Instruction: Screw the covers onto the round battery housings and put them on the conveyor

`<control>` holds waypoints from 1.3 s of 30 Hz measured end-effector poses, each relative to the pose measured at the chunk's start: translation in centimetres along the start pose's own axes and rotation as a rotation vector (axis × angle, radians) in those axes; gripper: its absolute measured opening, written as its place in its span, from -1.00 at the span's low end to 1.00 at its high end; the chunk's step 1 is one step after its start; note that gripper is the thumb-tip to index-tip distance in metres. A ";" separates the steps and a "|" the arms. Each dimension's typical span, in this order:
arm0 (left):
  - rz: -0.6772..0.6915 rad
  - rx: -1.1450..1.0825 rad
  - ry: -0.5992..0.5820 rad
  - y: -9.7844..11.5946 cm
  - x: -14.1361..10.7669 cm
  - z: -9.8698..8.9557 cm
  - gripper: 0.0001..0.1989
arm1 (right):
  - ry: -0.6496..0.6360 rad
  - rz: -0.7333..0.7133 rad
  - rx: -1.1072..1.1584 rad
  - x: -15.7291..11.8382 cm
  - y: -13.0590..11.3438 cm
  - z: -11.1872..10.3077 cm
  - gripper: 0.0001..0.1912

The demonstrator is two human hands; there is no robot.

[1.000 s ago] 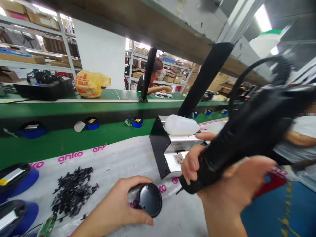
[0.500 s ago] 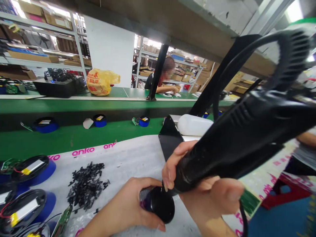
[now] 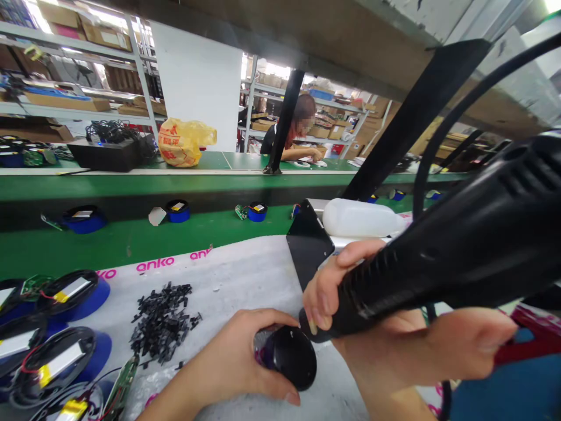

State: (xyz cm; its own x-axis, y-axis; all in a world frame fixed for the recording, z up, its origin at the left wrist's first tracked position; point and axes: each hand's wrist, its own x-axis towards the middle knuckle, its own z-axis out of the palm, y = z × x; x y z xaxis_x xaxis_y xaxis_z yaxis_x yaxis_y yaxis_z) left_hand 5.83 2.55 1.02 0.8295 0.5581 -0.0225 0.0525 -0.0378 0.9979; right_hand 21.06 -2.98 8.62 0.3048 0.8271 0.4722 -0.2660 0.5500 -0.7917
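Note:
My left hand (image 3: 245, 351) is closed round a small, round black device (image 3: 293, 358) with a glossy curved side, its flat black face turned to the right. My right hand (image 3: 368, 304) grips a large black corded power tool (image 3: 438, 245), which slants up to the right; it looks like an electric screwdriver. The tool's front end is close beside the device's upper right edge. Fingers hide the tip, so I cannot tell whether it touches. A pile of small black plastic pieces (image 3: 162, 321) lies left of my left hand.
At the left are several blue round housings (image 3: 99, 295) with batteries and circuit boards. More stand along the green conveyor (image 3: 210, 222). A white bottle (image 3: 359, 217) lies behind a black angled plate (image 3: 309, 234). A black post (image 3: 412, 123) slants up at right. A person (image 3: 293, 131) works across.
The power tool's rear has swung lower and to the right, and its front end has moved up slightly from the device's face. The left hand still holds the device.

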 end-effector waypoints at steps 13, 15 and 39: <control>-0.015 -0.049 -0.005 0.1 0.0 0.2 -0.35 | -0.018 0.001 -0.090 0.3 0.2 0.4 -0.43; -0.005 -0.056 -0.012 0.1 -0.1 0.2 -0.35 | -0.018 -0.003 -0.087 0.3 0.2 0.4 -0.44; -0.060 -0.080 0.032 0.4 -0.2 0.2 -0.40 | -0.027 -0.083 -0.040 -0.1 -0.2 -0.1 -0.39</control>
State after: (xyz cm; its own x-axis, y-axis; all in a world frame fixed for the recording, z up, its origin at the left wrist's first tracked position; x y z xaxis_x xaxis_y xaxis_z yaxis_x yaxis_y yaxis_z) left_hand 5.75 2.25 1.40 0.8082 0.5832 -0.0818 0.0558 0.0625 0.9965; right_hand 21.21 -3.17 8.66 0.2990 0.7821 0.5468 -0.2043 0.6122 -0.7639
